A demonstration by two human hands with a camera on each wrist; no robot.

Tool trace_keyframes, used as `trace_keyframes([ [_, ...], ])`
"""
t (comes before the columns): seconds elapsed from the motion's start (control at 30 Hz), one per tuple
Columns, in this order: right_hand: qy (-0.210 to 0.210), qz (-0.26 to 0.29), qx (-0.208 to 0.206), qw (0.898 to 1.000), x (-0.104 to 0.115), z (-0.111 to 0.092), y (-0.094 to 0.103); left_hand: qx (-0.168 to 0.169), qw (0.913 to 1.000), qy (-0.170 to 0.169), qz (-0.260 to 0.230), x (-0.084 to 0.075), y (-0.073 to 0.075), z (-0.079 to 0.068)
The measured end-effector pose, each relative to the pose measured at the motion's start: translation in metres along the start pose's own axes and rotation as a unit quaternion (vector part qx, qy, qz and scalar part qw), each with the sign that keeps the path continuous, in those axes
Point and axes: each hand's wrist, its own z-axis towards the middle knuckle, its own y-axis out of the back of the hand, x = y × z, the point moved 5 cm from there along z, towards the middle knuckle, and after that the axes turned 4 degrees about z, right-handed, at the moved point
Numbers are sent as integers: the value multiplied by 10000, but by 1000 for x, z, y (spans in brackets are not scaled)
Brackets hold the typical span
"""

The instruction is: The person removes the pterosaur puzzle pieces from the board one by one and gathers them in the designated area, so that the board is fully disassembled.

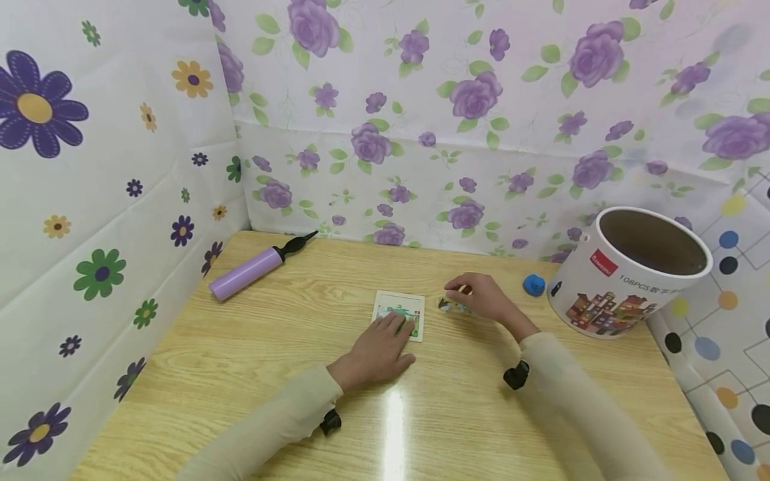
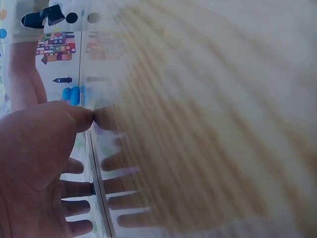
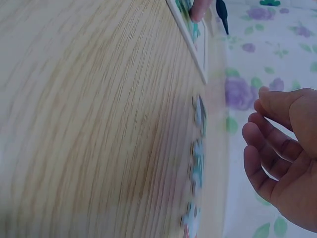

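My left hand [image 1: 377, 347] lies with fairly straight fingers on a small white-framed picture puzzle board [image 1: 419, 302] with a green and blue picture. Its fingers cover much of the board's lower part. My right hand [image 1: 483, 297] is to the right of the board, over loose jigsaw pieces [image 1: 444, 304]. In the right wrist view the right hand [image 3: 290, 153] has loosely bent fingers, the thumb close to the index fingertip, and nothing shows between them. Jigsaw pieces [image 3: 197, 166] lie in a row on the table below that hand.
A purple hand pump [image 1: 249, 272] with a black nozzle lies at the back left of the wooden table [image 1: 289, 347]. At the back right stand a blue toy figure [image 1: 533, 285] and a big white tub [image 1: 577, 267]. Flower-patterned cloth [image 1: 421, 167] hangs behind the table.
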Motion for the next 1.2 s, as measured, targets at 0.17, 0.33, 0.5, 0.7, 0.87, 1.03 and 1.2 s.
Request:
trace_keyframes([
  [0.17, 205, 252, 141, 9994, 15, 10, -14, -2, 10000, 30, -47, 0, -2, -3],
  [0.33, 428, 199, 204, 9987, 29, 20, -26, 307, 9992, -20, -241, 0, -7, -7],
  [0.5, 511, 116, 337, 9981, 39, 29, -37, 488, 9984, -121, -243, -1, -8, -11],
  [0.7, 460, 112, 518, 9975, 45, 42, -49, 512, 9981, -146, -300, -1, -5, -15],
  [0.87, 451, 226, 636, 9967, 49, 51, -61, 511, 9979, -172, -357, -1, -4, -16],
  [1.03, 347, 367, 773, 9957, 51, 58, -74, 537, 9979, -179, -317, 0, -5, -15],
  [1.2, 426, 316, 827, 9952, 52, 62, -83, 521, 9980, -179, -318, 1, -6, -14],
])
